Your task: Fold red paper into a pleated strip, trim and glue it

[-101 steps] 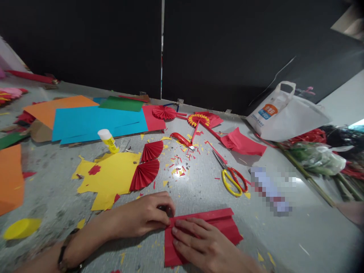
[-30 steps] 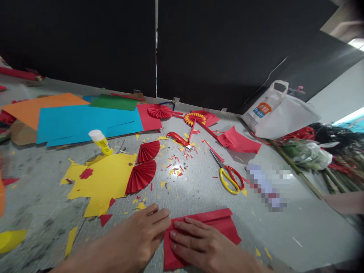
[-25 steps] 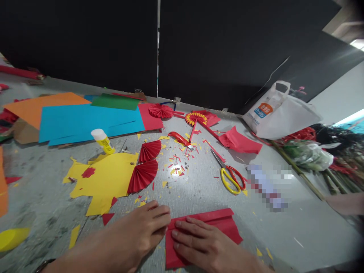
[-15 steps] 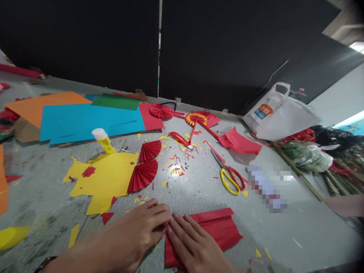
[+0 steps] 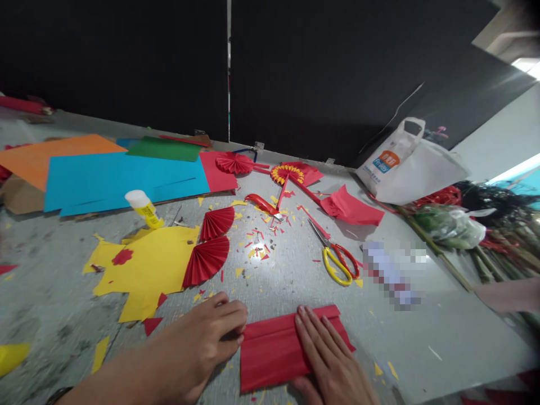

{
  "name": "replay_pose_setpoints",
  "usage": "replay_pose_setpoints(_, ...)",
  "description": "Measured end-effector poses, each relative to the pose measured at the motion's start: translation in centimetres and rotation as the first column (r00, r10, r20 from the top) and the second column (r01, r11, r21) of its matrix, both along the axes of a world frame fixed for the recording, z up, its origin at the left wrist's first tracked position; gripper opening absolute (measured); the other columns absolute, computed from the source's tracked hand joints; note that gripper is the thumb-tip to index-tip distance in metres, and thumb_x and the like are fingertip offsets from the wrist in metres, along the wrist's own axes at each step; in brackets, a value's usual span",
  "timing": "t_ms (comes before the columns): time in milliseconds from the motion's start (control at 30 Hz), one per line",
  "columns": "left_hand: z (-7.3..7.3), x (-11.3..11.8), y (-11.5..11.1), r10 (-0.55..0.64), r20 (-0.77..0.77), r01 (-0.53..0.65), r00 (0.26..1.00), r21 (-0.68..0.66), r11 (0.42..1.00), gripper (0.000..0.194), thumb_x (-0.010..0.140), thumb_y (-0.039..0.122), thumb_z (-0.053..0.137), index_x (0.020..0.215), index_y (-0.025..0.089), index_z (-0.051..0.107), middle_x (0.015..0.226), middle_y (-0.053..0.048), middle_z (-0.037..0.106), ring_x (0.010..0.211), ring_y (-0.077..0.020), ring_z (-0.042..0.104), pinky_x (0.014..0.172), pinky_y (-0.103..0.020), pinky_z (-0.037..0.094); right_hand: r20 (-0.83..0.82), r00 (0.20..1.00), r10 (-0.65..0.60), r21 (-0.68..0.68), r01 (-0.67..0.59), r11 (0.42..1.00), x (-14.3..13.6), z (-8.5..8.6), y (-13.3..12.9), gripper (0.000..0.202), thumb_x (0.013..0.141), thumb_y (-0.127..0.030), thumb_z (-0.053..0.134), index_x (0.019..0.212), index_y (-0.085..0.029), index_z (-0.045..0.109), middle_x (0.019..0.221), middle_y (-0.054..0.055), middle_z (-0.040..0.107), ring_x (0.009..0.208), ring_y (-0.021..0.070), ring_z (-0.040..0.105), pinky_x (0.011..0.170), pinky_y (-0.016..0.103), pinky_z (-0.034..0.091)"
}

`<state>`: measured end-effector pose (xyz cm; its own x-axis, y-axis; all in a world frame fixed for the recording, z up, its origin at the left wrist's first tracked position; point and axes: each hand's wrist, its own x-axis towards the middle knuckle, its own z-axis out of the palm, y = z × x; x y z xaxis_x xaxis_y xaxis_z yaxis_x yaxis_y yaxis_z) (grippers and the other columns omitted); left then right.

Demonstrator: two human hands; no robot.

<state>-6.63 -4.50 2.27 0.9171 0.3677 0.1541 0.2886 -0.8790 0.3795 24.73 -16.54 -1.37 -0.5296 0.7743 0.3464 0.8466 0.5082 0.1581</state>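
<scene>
A sheet of red paper [image 5: 274,351] lies in front of me, with a narrow fold along its far edge. My left hand [image 5: 219,332] pinches the sheet's left end near that fold, fingers curled. Stretched flat over the right part of the paper is my right hand [image 5: 327,351], its fingertips on the folded strip. Beyond the left hand, two pleated red paper fans [image 5: 206,259] touch a yellow paper cutout [image 5: 149,264] bearing a small red flower shape. Scissors [image 5: 335,259] with one yellow and one red handle rest past the right hand.
A glue stick [image 5: 145,209] stands tilted by the yellow cutout. A red utility knife [image 5: 262,203] lies among paper scraps. Blue card [image 5: 126,180] and other coloured sheets are at the back left. A white bag [image 5: 405,169] and wrapped stems [image 5: 451,228] are at the right.
My right hand has slid right along the red paper, uncovering its left and middle part. The left hand stays at the left end. The view has shifted slightly.
</scene>
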Motion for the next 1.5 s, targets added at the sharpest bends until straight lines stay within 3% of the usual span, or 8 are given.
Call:
replay_pose_setpoints(267,-1.4,0.6,0.0,-0.142,0.080,0.128,0.987,0.157,0.979,0.023,0.097,0.024,0.070,0.119,0.016,0.074,0.130,-0.010,0.077,0.136,-0.0283,0.063,0.126,-0.040,0.038,-0.056,0.998,-0.035,-0.066,0.031,0.997,0.3,-0.4,-0.5,0.084,0.119,-0.047,0.044,0.179,-0.002,0.006,0.158,0.020,0.064,0.140,0.0306,0.070,0.104,0.041,0.066)
replay_pose_setpoints(567,0.5,0.4,0.7,0.002,0.155,0.029,0.988,-0.197,0.980,0.044,0.096,-0.004,0.051,0.121,0.026,0.072,0.128,0.001,0.079,0.141,-0.0221,0.061,0.130,-0.040,0.037,0.007,0.998,-0.069,-0.063,0.069,0.996,1.6,0.7,-0.6,0.077,0.118,-0.035,0.039,0.179,-0.002,0.004,0.158,0.019,0.064,0.137,0.0309,0.072,0.100,0.042,0.068)
replay_pose_setpoints(733,0.5,0.3,1.3,-0.023,0.201,0.065,0.979,-0.202,0.977,0.043,0.098,-0.002,0.049,0.120,0.025,0.074,0.127,-0.001,0.079,0.141,-0.0225,0.061,0.129,-0.040,0.040,0.026,0.975,-0.219,-0.063,0.221,0.973,3.4,1.0,-1.4,0.073,0.117,-0.026,0.039,0.181,-0.009,0.007,0.166,0.017,0.056,0.146,0.0318,0.065,0.104,0.047,0.067)
replay_pose_setpoints(900,0.1,0.2,1.7,-0.045,0.229,0.092,0.972,-0.200,0.976,0.041,0.100,-0.002,0.048,0.115,0.025,0.074,0.127,0.000,0.079,0.143,-0.0220,0.059,0.126,-0.039,0.044,0.069,0.967,-0.247,-0.041,0.250,0.967,4.5,0.0,-1.7,0.071,0.115,-0.020,0.037,0.181,-0.010,0.011,0.167,0.016,0.057,0.154,0.0351,0.056,0.107,0.052,0.065)
replay_pose_setpoints(1133,0.9,0.3,1.8,-0.085,0.236,0.127,0.968,-0.170,0.977,0.037,0.096,-0.005,0.050,0.110,0.023,0.071,0.125,-0.003,0.078,0.140,-0.0243,0.060,0.123,-0.042,0.048,-0.089,0.933,-0.349,0.004,0.350,0.937,7.1,0.0,-1.5,0.066,0.117,-0.031,0.045,0.180,-0.019,0.027,0.166,0.016,0.060,0.152,0.0363,0.060,0.103,0.054,0.066)
replay_pose_setpoints(1300,0.3,1.0,1.0,-0.065,0.225,0.099,0.972,-0.143,0.985,0.035,0.095,-0.004,0.052,0.115,0.020,0.068,0.122,-0.007,0.076,0.136,-0.0257,0.061,0.123,-0.041,0.048,-0.265,0.954,-0.141,-0.093,0.120,0.988,4.8,2.1,1.1,0.043,0.108,-0.012,0.053,0.145,-0.026,0.072,0.149,0.011,0.074,0.137,0.0287,0.072,0.105,0.044,0.065)
replay_pose_setpoints(1400,-0.2,1.2,0.7,-0.039,0.248,0.080,0.968,-0.157,0.984,0.035,0.094,-0.004,0.052,0.114,0.019,0.068,0.117,-0.007,0.075,0.129,-0.0248,0.063,0.121,-0.041,0.049,-0.331,0.944,0.006,-0.159,-0.062,0.985,1.1,2.3,2.8,0.046,0.101,-0.002,0.051,0.136,-0.022,0.072,0.135,0.012,0.080,0.122,0.0256,0.077,0.100,0.040,0.066)
replay_pose_setpoints(1500,-0.4,1.3,0.8,-0.039,0.284,0.097,0.958,-0.191,0.977,0.028,0.093,-0.003,0.053,0.104,0.019,0.065,0.115,-0.007,0.073,0.122,-0.0248,0.063,0.118,-0.043,0.050,-0.402,0.915,0.022,-0.222,-0.120,0.968,-2.0,2.0,3.6,0.045,0.094,0.005,0.054,0.129,-0.019,0.071,0.117,0.009,0.081,0.102,0.0244,0.078,0.088,0.037,0.066)
